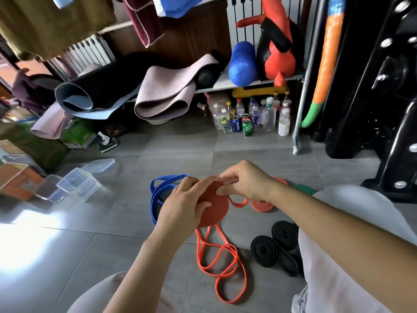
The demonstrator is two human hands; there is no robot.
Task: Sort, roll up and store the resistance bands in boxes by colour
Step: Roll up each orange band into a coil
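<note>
- Two hands meet on one orange resistance band (pixel 216 211), which is coiled into a thick flat disc and held above the grey tiled floor (pixel 112 256).
- On the disc's left side, the left hand (pixel 180 199) grips it with fingers curled across the face.
- At the disc's upper edge, the right hand (pixel 246 181) pinches it between thumb and fingertips.
- From the bottom of the disc the unrolled tail (pixel 222 265) hangs down and lies in loose loops on the floor.
- Behind the left hand a blue band (pixel 155 197) lies unrolled on the floor.
- Under the right wrist sits a smaller orange roll (pixel 261 203), with a green band (pixel 304 189) just beyond it.
- Near the right knee, black rolled bands (pixel 264 250) lie bunched together and touching.
- Well apart at the left stand clear plastic boxes (pixel 79 187), with a loose lid (pixel 99 164) beside them.
</note>
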